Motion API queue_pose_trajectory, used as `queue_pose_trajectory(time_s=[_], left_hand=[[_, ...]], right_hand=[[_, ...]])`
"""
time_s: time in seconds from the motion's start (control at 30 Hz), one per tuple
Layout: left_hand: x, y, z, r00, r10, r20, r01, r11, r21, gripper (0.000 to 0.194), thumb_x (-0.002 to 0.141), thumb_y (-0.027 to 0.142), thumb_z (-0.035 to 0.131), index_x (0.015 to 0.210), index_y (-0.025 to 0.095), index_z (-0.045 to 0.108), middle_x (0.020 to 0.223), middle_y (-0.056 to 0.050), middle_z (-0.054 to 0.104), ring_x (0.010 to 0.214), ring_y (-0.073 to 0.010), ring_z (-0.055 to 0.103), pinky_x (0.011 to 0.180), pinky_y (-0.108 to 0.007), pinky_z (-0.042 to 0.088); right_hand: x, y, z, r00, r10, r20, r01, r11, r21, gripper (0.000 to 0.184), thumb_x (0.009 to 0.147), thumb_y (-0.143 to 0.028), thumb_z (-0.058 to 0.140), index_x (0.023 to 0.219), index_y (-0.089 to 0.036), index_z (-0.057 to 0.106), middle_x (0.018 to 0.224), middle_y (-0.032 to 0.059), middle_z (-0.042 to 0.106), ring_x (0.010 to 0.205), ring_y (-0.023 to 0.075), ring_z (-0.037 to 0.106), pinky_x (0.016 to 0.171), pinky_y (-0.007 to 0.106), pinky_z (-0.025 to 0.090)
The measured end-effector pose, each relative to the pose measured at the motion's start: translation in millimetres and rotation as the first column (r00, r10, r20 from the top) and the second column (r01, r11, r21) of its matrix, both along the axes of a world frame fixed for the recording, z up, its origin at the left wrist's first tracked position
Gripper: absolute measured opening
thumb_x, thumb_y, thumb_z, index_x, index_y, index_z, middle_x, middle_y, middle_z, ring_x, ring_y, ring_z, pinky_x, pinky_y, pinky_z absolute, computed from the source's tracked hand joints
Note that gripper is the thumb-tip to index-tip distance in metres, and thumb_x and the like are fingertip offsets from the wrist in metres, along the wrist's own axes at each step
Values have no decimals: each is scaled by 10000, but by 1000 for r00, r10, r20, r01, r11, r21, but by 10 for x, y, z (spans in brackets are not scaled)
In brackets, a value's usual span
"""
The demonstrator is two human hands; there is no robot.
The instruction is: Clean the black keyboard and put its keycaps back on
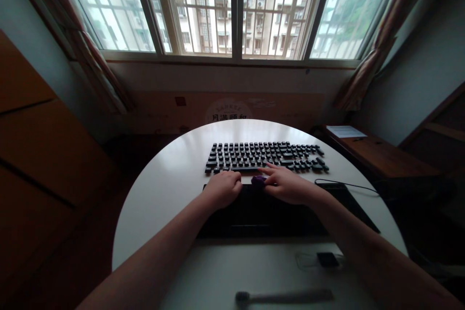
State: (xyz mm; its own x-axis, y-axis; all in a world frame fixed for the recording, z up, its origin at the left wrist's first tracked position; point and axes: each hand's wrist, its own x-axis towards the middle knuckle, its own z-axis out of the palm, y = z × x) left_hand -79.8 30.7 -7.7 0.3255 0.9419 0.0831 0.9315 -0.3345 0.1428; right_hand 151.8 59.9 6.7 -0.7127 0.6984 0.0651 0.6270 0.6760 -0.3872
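One purple thing (257, 181) touches fingers of the right hand (286, 185), grip unclear; left hand (223, 189) curled, hold hidden; one slab (261, 215).

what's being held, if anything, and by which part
The right hand seems to hold a small purple thing by its right end; for the left hand, I cannot tell.

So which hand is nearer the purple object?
Right. The right hand is at the purple object, its fingers right up against it; the left hand is off to the object's left, with a gap between.
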Motion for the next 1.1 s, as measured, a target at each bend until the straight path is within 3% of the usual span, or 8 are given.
queue_pose_trajectory(time_s=[0.1, 0.23, 0.43, 0.67, 0.77, 0.87, 1.0, 1.1], left_hand=[[3, -9, 11, 1000, 8, 4, -8, 1000, -6, 231, 908, 262, 411, 882, 214, 636, 986, -70, 706, 942, -245, 630, 793, -343, 467], [8, -15, 22, 1000, 17, -1, -17, 1000, -9, 234, 905, 259, 408, 859, 214, 633, 963, -66, 704, 921, -236, 630, 781, -332, 463], [15, -12, 8, 1000, 17, -6, -17, 1000, 3, 229, 906, 259, 408, 886, 212, 631, 977, -76, 706, 933, -258, 635, 788, -359, 466], [-6, 10, -30, 1000, 9, -7, -9, 1000, -8, 266, 919, 262, 398, 996, 194, 643, 1059, -95, 708, 990, -261, 631, 859, -365, 463], [-15, 15, -27, 1000, 10, -6, -10, 1000, -7, 264, 919, 256, 387, 967, 201, 641, 1036, -88, 710, 986, -258, 634, 844, -358, 464], [-15, 13, -13, 1000, 16, -5, -16, 1000, -5, 246, 910, 247, 390, 896, 216, 634, 984, -71, 711, 946, -249, 640, 793, -346, 465], [-5, 3, 18, 1000, 22, 0, -22, 1000, -9, 235, 901, 243, 398, 858, 222, 627, 958, -60, 711, 921, -240, 640, 754, -333, 457], [3, -7, 43, 1000, 24, 3, -24, 1000, -21, 233, 896, 245, 401, 847, 221, 628, 955, -62, 710, 914, -242, 640, 744, -333, 453]], right_hand=[[254, 100, 14, 999, -35, 38, 36, 999, -28, 245, 844, -166, 589, 678, -230, 757, 1420, 37, 555, 1423, 382, 331, 1068, 593, 370], [412, 131, 53, 998, 19, 66, -18, 1000, -20, 275, 842, -158, 594, 603, -225, 714, 1448, 5, 527, 1421, 348, 348, 1084, 552, 381], [105, -43, 46, 993, 119, -9, -119, 993, -7, 200, 885, -238, 609, 760, -210, 762, 1546, 45, 392, 1465, 344, 249, 1139, 560, 304], [-378, -205, -56, 994, 108, -15, -106, 987, 117, 203, 902, -238, 584, 980, -255, 771, 1560, 40, 369, 1465, 348, 246, 1144, 610, 235], [-309, -155, 6, 995, 92, 43, -97, 988, 118, 189, 868, -214, 602, 918, -259, 779, 1534, 30, 415, 1466, 364, 231, 1141, 635, 206], [-14, -58, 102, 997, 22, 67, -28, 995, 91, 192, 821, -166, 605, 769, -243, 773, 1481, 30, 489, 1453, 385, 254, 1129, 662, 188], [442, 53, 268, 982, -121, -147, 121, 993, -10, 225, 786, -203, 591, 596, -200, 711, 1403, 56, 574, 1386, 391, 384, 1110, 616, 285], [608, 93, 383, 810, -307, -500, 217, 948, -231, 254, 802, -310, 545, 696, -174, 733, 1133, 117, 726, 1113, 344, 637, 933, 496, 506]])
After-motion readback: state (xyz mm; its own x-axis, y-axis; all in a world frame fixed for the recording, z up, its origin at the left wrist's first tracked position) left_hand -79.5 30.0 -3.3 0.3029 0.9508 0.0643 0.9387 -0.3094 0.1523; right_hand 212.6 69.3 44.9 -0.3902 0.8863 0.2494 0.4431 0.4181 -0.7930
